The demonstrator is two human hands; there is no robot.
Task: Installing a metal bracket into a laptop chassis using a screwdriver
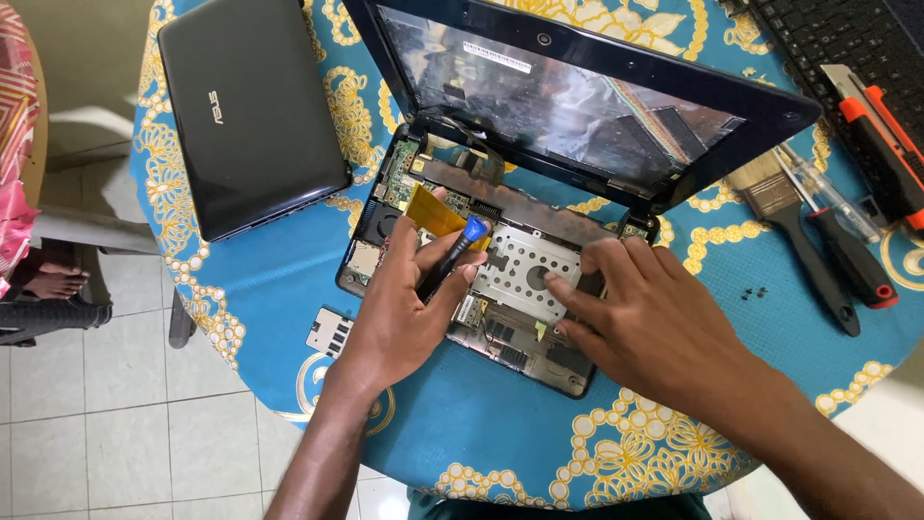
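Left to right: my left hand (404,308) closes around a blue-tipped pry tool (452,255) over the opened laptop (500,289) at table centre; my right hand (645,318) lies open, fingers pressing its metal drive bracket (525,270).

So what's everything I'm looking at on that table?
Opened laptop: one, black, keyboard off, table centre.
Metal drive bracket: one, silver, inside the opened laptop.
Orange ribbon cable: one, inside, left.
Closed laptop: one, black, upper left.
Small cover plate: one, grey, left of the opened laptop.
Paintbrush: one, black handle, right.
Screwdriver: one, black and red, right.
Utility knife: one, orange, far right.
Tablecloth: one, blue and gold.
Left hand: holds a blue-tipped black tool.
Right hand: fingers on the bracket.
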